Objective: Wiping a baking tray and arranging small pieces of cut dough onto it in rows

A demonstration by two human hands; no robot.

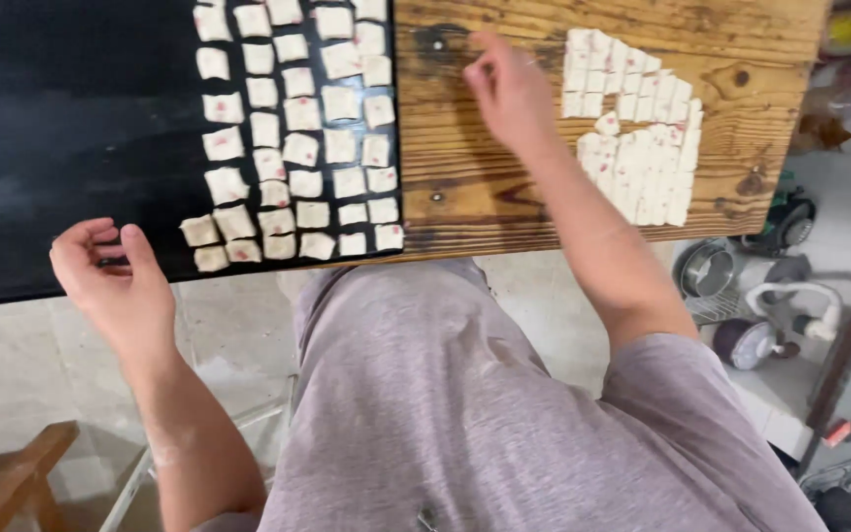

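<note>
I am sitting at a wooden table [504, 197] and looking down at my two hands. On the left side lies a black tray [71, 128]. On it I see many small white dough squares [297, 138] with little pink spots. They sit in rows, a bit apart from each other, and they fill only the right part of the tray. The big left part has no squares on it.

On the bare wood to the right is a tight bunch of cut squares [637, 128]. These touch each other, side by side, like a sheet cut into bits. One piece in the middle looks a bit turned and lifted out of line.

My right hand [509, 94] is up over the wood, between the tray and the bunch. The fingers are bent and close together, but I cannot tell if a square is pinched in them. My left hand [115, 276] is at the near edge of the tray, fingers curled and loose, holding nothing. It is just beside the nearest row of squares.

So I think a good part of the moving is done, about half. Plenty of squares wait in the bunch, and there is lots of room on the tray.
</note>
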